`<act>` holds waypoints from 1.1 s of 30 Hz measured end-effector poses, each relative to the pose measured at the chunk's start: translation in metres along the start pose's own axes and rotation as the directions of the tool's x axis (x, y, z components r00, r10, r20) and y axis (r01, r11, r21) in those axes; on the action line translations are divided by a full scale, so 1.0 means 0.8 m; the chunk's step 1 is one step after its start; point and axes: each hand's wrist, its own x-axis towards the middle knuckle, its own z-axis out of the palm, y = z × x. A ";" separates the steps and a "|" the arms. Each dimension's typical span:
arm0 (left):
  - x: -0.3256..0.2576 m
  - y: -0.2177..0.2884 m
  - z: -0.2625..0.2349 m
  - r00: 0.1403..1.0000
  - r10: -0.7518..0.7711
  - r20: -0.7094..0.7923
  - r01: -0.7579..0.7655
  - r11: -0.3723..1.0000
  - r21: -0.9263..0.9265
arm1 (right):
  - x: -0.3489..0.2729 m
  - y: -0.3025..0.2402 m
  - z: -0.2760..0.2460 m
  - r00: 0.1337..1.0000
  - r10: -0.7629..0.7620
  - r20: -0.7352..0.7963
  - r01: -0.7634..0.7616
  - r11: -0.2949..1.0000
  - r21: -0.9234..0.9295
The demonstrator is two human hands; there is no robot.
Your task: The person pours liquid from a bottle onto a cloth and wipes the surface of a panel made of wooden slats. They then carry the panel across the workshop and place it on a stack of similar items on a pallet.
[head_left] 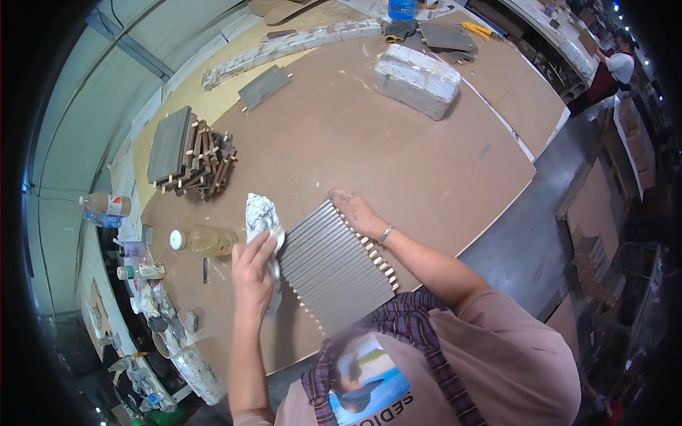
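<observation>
A row of thin grey boards [334, 266], pressed side by side, leans against my front at the table's near edge. Short pale wooden pegs stick out along both of its sides. My right hand [357, 214] wraps round the far right corner of the row. To the left of the row, my left hand [253, 273] is closed on a small white wad, whose exact kind I cannot make out. Beyond that hand lies a crumpled white sheet [261, 211], partly hidden by the fingers. A clear bottle of yellowish liquid [212, 241] lies to its left.
A pile of grey boards with pegs [170, 145] stands at the left, with a single board [265, 86] farther back. A white-wrapped block [418, 79] sits at the far right. Bottles [106, 206] line the left edge. Another person [619, 67] stands far right.
</observation>
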 end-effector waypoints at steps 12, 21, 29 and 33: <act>-0.003 -0.014 0.003 0.987 -0.152 0.046 0.150 0.988 0.046 | -0.009 -0.036 0.018 0.998 0.053 -0.030 -0.055 0.996 -0.066; -0.007 -0.026 0.019 0.997 0.049 0.054 -0.052 0.997 0.064 | -0.017 -0.044 0.006 1.000 0.007 0.020 -0.007 0.999 0.034; 0.057 0.082 0.071 0.983 0.168 0.080 -0.166 0.986 -0.027 | -0.022 -0.031 0.029 0.990 -0.107 -0.092 0.109 0.994 0.011; 0.016 0.024 0.046 0.997 0.081 0.018 -0.079 0.994 -0.072 | -0.023 -0.045 0.010 0.999 -0.029 -0.021 0.029 0.999 -0.030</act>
